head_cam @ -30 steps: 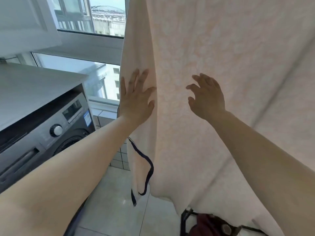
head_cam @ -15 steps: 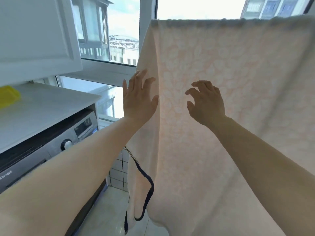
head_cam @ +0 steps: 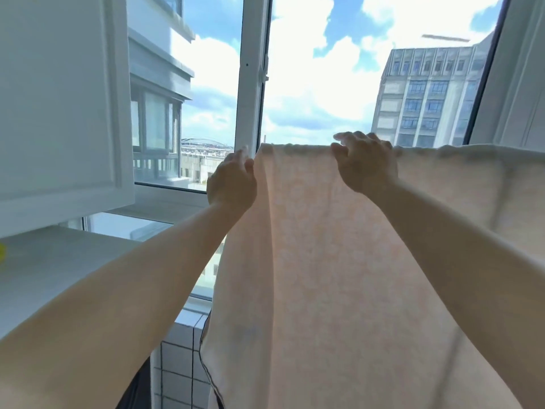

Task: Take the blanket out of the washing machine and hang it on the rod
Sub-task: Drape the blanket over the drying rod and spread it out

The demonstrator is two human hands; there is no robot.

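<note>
- Blanket point(head_cam: 339, 261) hangs over the rod, its top fold running left to right at hand height; the rod itself is hidden under the fold, so I take its line from the fold.
- Long axis of the fold: horizontal, from the left corner near the window mullion point(head_cam: 250, 84) off toward the right edge of view, where it passes out of frame.
- My right hand point(head_cam: 365, 163) sits on top of the fold, fingers curled over the crest; grip reads as grasping the blanket at the fold.
- My left hand point(head_cam: 233, 181) is just beside the blanket's left vertical edge, fingers bent toward the corner. Some blur here; I cannot tell whether this grip pinches the edge or only touches it.
- Key relation: cloth lies below and to the right of both hands; the left hand is nearer the free corner, the right hand is further in along the fold.
- Judgement: hanging is essentially done; what remains is spreading or evening the fold along the rod.
- Open room: to the left, a gap between corner and cabinet door point(head_cam: 65, 98); the bench point(head_cam: 59, 276) lies below it. To the right, cloth already covers the line.
- Risk, judged: pulling left too far could drag the corner off the rod's end, which I cannot see.
</note>
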